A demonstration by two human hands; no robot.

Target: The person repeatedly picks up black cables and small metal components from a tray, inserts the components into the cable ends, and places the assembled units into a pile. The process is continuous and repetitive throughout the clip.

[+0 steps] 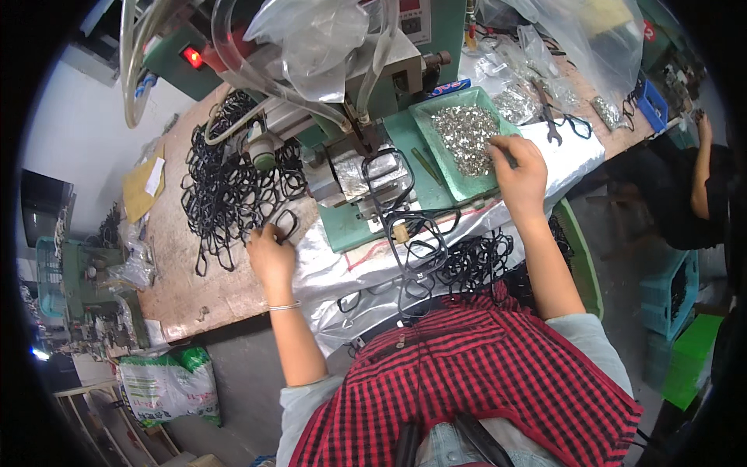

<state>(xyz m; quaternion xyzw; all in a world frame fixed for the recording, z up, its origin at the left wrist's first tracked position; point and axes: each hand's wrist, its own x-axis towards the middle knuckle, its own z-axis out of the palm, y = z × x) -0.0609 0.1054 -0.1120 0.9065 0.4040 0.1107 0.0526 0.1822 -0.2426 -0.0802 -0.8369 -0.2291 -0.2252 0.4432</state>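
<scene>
Toward two o'clock from the middle of the view, with twelve at the top edge, the right hand (520, 175) reached over the near side of a green tray (471, 187). Small shiny metal pieces (465, 134) lay heaped inside it, just beside the fingertips and toward their ten o'clock. The tray's long axis ran roughly from eleven to five o'clock, and the right hand was much the nearer of the two. Its thumb and forefinger were bent, with a slight gap showing between them, the tips at the edge of the heap; whether they pinched a piece I could not tell.

Toward eight o'clock, the left hand (271, 258) rested at the near edge of a pile of black loops (212, 196), which spread from it toward eleven. Its fingers were curled inward, and a single black loop (293, 219) stuck out beside them, its long axis pointing about one o'clock. It touched the fingers, but how firmly they gripped it, if at all, was too small to tell. Between the hands stood the green machine (443, 37), its metal work block (354, 175) lying at one o'clock from the left hand and nine from the right.
</scene>
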